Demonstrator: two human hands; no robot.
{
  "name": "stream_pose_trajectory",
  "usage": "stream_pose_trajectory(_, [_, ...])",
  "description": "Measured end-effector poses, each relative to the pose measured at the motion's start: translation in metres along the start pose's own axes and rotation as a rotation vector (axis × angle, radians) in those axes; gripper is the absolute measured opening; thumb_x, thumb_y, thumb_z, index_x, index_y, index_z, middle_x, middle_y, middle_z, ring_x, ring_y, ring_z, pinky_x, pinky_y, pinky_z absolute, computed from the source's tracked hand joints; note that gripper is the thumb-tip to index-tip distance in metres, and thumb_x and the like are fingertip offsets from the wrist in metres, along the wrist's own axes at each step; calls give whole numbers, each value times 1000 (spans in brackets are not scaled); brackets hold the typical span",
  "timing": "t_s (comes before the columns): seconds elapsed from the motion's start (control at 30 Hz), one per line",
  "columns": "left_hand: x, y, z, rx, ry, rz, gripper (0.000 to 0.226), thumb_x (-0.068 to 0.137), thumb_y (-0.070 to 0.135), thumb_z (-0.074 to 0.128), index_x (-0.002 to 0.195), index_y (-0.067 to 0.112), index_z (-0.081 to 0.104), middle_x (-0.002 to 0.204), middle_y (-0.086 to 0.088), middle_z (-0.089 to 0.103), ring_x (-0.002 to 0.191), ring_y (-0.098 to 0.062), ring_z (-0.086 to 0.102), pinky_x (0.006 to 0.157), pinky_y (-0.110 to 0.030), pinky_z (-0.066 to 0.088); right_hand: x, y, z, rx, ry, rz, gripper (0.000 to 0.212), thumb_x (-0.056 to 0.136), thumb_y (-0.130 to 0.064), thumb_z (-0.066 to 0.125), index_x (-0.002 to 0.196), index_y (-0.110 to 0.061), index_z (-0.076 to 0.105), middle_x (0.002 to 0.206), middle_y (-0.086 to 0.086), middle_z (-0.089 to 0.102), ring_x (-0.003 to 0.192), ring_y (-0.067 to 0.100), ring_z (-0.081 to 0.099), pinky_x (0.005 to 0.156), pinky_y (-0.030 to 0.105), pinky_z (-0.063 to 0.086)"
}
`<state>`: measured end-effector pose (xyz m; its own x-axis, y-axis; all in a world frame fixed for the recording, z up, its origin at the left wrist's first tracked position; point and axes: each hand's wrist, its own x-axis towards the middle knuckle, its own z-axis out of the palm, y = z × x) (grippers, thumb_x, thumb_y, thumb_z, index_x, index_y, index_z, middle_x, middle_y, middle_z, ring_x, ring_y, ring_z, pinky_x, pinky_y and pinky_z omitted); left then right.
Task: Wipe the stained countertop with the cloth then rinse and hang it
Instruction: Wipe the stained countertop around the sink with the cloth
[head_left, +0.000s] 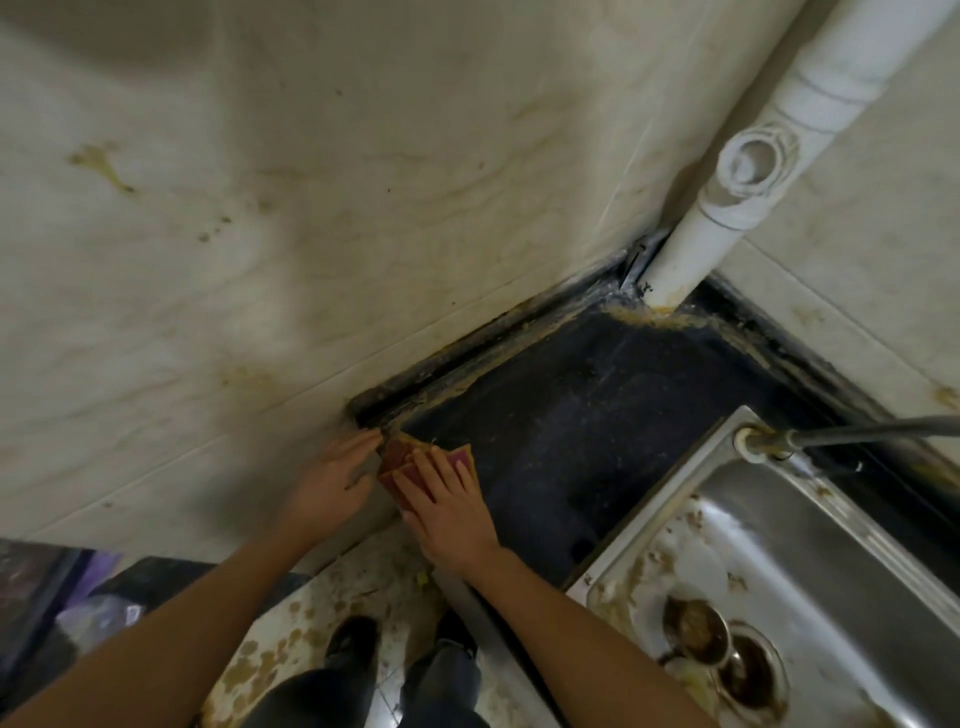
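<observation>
While the right hand (447, 512) lies flat with fingers spread, pressing the folded reddish-brown cloth (400, 460) onto the dark stained stone bench (587, 415), the left hand (332, 480) rests open against the cream tiled wall (311, 208), probably for bracing as the grimy corner seam is scrubbed, well apart from the dirty steel sink (779, 571).

At centre frame the right hand (451, 508) lies flat on a red cloth (402, 464) on the dark countertop (587, 415); the left hand (332, 483) rests beside it against the wall (311, 208). A dirty sink (810, 551) sits at the lower right.
</observation>
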<state>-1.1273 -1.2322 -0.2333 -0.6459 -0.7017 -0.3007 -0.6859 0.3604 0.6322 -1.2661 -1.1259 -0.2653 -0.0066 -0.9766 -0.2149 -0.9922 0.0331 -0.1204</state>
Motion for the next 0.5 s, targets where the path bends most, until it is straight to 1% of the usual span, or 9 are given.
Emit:
stream_pose_trajectory(0.07, [-4,0,5,-54,40,11,49,90,21,42,137,5,38,145,-13,35,136,-27,29,111,-32,18,1,-4,0,0,-15,-16,43,78,-43,41,115,-36,63,125,1,62,116,24,58,92,41,48])
stream_pose_trajectory(0.17, [-9,3,6,-155,119,-50,40,94,7,45,133,2,43,142,-17,39,133,-31,34,110,-35,22,2,-5,0,31,-1,-29,43,68,-39,53,109,-35,66,121,3,64,112,25,60,90,40,50])
stream_pose_trajectory(0.23, [-12,1,6,-162,151,-59,38,94,5,45,132,1,45,140,-17,41,132,-31,36,109,-35,24,1,-7,3,69,79,-69,40,64,-32,60,104,-32,68,116,4,66,109,27,62,88,39,51])
stream_pose_trajectory(0.3, [-15,-1,5,-144,171,-69,37,95,7,44,132,2,46,139,-17,43,130,-31,38,108,-35,26,-4,-5,9,151,175,-152,33,71,-22,55,101,-25,68,111,7,67,104,27,62,87,39,53])
stream_pose_trajectory(0.37, [-18,-3,5,-147,179,-87,37,96,10,43,131,3,47,139,-17,44,129,-31,39,107,-36,27,-9,-5,4,447,298,-147,32,82,-12,50,108,-16,66,114,11,65,107,23,59,94,37,50])
stream_pose_trajectory(0.4, [-19,-5,5,-150,183,-97,37,96,12,43,131,3,47,139,-17,44,129,-31,39,107,-37,28,-13,-5,-10,685,336,-60,31,89,-8,48,115,-12,63,118,13,63,110,19,57,97,34,46])
stream_pose_trajectory(0.43, [-20,-6,7,-147,182,-108,37,96,14,43,131,3,47,139,-17,44,129,-31,39,108,-37,28,-15,-1,-26,931,334,93,30,94,-8,46,121,-10,59,120,12,61,110,16,55,96,30,46])
stream_pose_trajectory(0.47, [-20,-7,9,-144,181,-114,37,97,16,42,131,4,47,138,-17,45,128,-31,40,107,-38,29,-15,5,-40,1195,332,254,29,96,-9,44,123,-12,55,118,10,60,106,15,55,90,25,49])
stream_pose_trajectory(0.5, [-21,-7,10,-142,176,-124,38,97,18,42,132,5,47,138,-17,46,127,-30,41,107,-38,31,-17,13,-54,1455,306,398,27,98,-11,42,122,-15,53,112,7,60,98,15,57,77,20,52])
